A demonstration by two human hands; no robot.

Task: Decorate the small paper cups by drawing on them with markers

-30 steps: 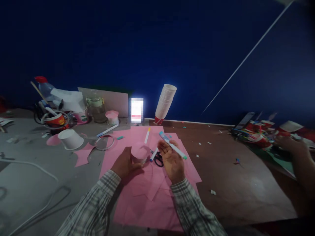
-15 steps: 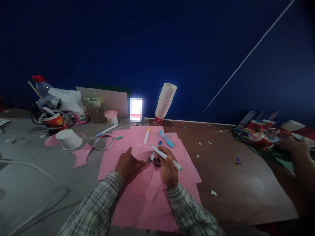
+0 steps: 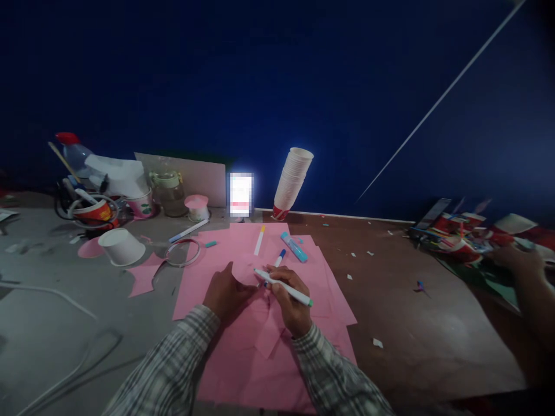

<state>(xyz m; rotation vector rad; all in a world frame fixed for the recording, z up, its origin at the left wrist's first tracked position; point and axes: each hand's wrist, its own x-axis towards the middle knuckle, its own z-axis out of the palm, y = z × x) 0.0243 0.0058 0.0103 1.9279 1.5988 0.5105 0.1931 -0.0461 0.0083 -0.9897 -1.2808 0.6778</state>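
My left hand pinches a round pink paper piece at its lower edge, above the pink paper sheets. Closed around a white felt-tip marker with a green end, my right hand holds the tip over that round piece. Just behind my right hand, a blue-ended marker lies on the sheets. A yellow-ended marker and a turquoise tube lie farther back. Whether the tip touches the paper, I cannot tell.
A tilted stack of paper cups and a lit phone stand along the blue wall. To the left are a white paper tub, a tape ring and pink scraps. At right, another person's hand reaches among cluttered cups.
My right hand has brought the marker's tip left and down onto or over the round pink piece. My left hand stays in nearly the same place.
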